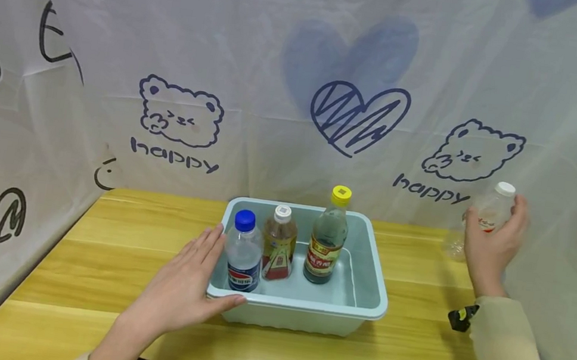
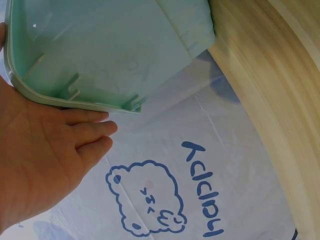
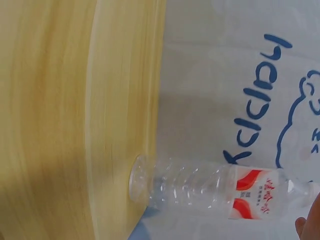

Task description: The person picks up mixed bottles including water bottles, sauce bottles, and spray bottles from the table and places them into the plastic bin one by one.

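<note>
At the right end of the table, my right hand (image 1: 496, 250) grips a clear plastic bottle (image 1: 494, 208) with a white cap and a red-and-white label. The right wrist view shows the bottle's base at the tabletop and fingers (image 3: 311, 225) near its neck. My left hand (image 1: 181, 284) rests against the left side of a pale blue plastic basin (image 1: 300, 304), fingers straight along the rim and thumb at the front corner. Inside the basin stand a blue-capped bottle (image 1: 245, 256), a white-capped drink bottle (image 1: 279, 245) and a yellow-capped dark glass bottle (image 1: 326, 245).
The wooden table (image 1: 66, 273) runs back to a hanging white cloth (image 1: 259, 68) printed with bears and hearts. More cloth hangs along the left and right sides. Bare floor of the basin (image 1: 350, 271) shows to the right of the glass bottle.
</note>
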`<action>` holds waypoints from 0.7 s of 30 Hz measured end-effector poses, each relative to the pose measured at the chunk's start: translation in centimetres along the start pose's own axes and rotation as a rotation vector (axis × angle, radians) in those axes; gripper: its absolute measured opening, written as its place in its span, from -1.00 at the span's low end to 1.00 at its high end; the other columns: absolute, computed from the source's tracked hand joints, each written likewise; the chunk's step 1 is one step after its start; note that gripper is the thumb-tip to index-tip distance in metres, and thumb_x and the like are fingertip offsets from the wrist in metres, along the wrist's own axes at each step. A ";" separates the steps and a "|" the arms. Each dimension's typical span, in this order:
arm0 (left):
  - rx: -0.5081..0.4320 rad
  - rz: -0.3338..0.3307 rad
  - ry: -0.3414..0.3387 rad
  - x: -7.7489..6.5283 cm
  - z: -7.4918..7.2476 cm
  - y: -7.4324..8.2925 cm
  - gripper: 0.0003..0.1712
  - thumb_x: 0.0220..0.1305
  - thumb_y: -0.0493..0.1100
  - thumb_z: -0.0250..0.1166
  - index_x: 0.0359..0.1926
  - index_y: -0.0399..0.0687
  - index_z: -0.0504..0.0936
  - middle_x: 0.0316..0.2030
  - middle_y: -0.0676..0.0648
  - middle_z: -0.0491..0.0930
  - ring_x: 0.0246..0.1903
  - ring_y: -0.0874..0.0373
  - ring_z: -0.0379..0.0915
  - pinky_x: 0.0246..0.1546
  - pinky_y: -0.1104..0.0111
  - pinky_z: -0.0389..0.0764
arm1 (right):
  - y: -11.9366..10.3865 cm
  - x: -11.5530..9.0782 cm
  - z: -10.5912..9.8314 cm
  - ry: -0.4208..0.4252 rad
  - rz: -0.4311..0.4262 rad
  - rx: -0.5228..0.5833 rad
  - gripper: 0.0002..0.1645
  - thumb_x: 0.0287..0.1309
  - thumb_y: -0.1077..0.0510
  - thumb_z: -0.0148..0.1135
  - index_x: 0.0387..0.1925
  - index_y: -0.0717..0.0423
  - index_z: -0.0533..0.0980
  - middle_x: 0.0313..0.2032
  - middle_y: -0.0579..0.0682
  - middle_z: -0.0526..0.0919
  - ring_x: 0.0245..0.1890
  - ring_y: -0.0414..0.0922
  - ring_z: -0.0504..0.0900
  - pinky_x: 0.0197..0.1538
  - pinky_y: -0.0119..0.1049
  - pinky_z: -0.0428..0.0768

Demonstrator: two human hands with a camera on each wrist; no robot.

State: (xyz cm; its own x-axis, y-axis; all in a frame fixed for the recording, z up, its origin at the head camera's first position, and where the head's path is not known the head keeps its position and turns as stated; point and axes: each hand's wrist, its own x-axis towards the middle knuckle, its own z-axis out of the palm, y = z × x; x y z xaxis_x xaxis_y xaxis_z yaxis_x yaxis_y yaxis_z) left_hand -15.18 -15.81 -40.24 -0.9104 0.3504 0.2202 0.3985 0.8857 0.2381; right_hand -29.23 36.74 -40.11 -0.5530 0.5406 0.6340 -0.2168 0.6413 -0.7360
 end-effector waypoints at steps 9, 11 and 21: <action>0.008 -0.002 -0.003 0.0 0.0 0.0 0.42 0.17 0.72 0.06 0.61 -0.33 0.06 0.62 -0.28 -0.06 0.60 -0.21 -0.07 0.57 -0.02 0.10 | 1.3 1.2 0.4 -0.058 0.098 -0.059 -0.04 0.33 -0.08 0.31 0.62 -0.11 0.08 0.58 -0.14 0.14 0.55 -0.20 0.12 0.61 -0.27 -0.04; 0.007 -0.002 -0.005 0.0 -0.1 0.0 0.42 0.17 0.72 0.07 0.61 -0.33 0.06 0.62 -0.28 -0.06 0.60 -0.21 -0.07 0.57 -0.02 0.10 | 1.5 1.3 0.5 -0.073 0.113 -0.064 -0.03 0.34 -0.07 0.30 0.63 -0.10 0.06 0.59 -0.14 0.11 0.56 -0.19 0.10 0.62 -0.26 -0.04; 0.000 -0.002 -0.006 0.0 -0.2 0.1 0.41 0.17 0.72 0.07 0.61 -0.32 0.07 0.62 -0.29 -0.03 0.59 -0.21 -0.06 0.57 -0.03 0.12 | 3.0 1.9 1.1 -0.117 0.235 -0.087 0.01 0.33 -0.10 0.25 0.66 -0.17 -0.03 0.60 -0.06 0.09 0.55 -0.06 0.15 0.62 -0.14 0.04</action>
State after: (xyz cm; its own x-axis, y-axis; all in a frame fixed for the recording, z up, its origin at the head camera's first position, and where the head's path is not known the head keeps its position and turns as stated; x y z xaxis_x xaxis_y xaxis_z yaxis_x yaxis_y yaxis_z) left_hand -15.15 -15.78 -40.03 -0.9117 0.3509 0.2139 0.3971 0.8863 0.2384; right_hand -31.82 39.03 -41.36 -0.6704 0.6168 0.4125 -0.0046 0.5524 -0.8336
